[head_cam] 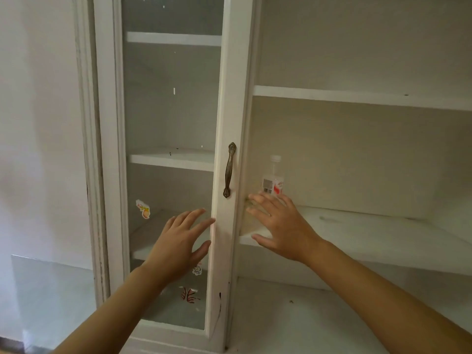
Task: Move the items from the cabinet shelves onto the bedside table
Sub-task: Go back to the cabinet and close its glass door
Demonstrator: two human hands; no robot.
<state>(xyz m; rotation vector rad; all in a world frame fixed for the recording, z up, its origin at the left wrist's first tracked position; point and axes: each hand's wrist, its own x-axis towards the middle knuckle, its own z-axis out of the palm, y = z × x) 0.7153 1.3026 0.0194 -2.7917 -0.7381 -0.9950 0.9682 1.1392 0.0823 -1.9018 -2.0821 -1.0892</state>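
Note:
A small clear bottle (273, 176) with a white cap and a red-and-white label stands upright at the left end of the lower shelf (370, 226) of the white cabinet. My right hand (279, 226) reaches over that shelf with fingers spread, its fingertips just below and in front of the bottle, holding nothing. In front of the glass door (171, 111) my left hand (180, 245) is held out, also spread and empty, with its fingertips near the door's right frame. The bedside table is not in view.
The glass door has a bronze handle (229, 169) and several stickers on the pane. An upper shelf (357, 97) on the right holds nothing visible. A white wall is at the left, and a pale counter surface (293, 323) lies below the shelves.

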